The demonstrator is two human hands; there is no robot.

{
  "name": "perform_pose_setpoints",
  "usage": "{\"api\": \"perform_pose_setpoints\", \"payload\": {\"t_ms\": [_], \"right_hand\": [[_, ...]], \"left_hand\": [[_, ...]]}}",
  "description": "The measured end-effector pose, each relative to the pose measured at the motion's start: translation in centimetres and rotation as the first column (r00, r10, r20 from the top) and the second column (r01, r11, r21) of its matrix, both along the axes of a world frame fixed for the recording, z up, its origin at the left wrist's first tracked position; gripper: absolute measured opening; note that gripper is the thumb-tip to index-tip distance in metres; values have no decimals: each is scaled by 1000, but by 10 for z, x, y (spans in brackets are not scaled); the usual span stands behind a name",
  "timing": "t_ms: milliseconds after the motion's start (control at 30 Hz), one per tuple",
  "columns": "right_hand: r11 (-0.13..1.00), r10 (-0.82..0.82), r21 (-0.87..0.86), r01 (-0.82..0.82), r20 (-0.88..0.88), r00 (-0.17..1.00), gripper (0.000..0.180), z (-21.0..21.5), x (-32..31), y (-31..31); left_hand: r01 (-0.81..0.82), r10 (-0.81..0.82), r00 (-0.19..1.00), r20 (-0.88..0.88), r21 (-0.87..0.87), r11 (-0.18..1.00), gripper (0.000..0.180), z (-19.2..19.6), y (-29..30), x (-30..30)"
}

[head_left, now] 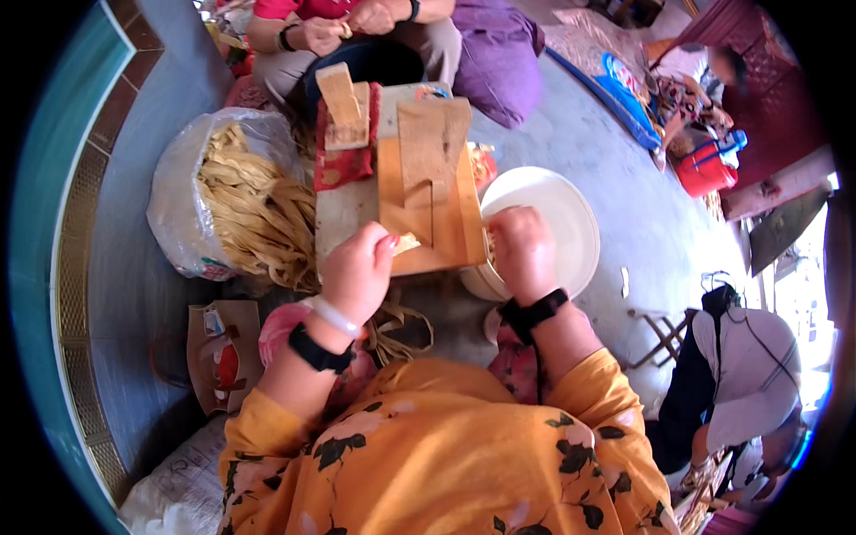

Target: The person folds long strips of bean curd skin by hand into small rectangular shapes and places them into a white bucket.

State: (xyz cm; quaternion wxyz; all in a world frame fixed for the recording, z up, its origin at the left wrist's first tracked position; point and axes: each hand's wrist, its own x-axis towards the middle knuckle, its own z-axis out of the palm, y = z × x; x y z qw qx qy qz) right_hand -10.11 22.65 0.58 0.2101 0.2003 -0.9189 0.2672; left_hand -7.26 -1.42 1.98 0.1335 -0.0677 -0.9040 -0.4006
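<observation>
My left hand (358, 269) is closed, pinching a short pale yellowish strip (407, 242) over the near edge of a wooden board (459, 245). From that board rises a wooden block (434, 143). My right hand (524, 245) is a closed fist over the near left part of a white bucket (571, 223). A bit of pale material shows beside its fingers, too small to name. The board rests on a small low table (343, 209) in front of me.
A clear plastic bag (183, 192) of long dried strips (250, 201) stands left of the table. Across it, a person's hands (316, 36) work above a dark tub (383, 62), near a second wooden stand (343, 102). A purple sack (499, 62) lies beyond; other people sit at right.
</observation>
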Motion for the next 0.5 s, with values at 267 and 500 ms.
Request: {"api": "perform_pose_setpoints", "payload": {"t_ms": [267,500], "right_hand": [[891,454,57,-451,-65,889,33,34,67,-24],[905,417,-56,-422,-75,906,26,26,68,-23]], "left_hand": [[30,-658,549,515,775,632,11,4,9,43],[177,-731,497,467,770,613,12,-6,-15,49]]}}
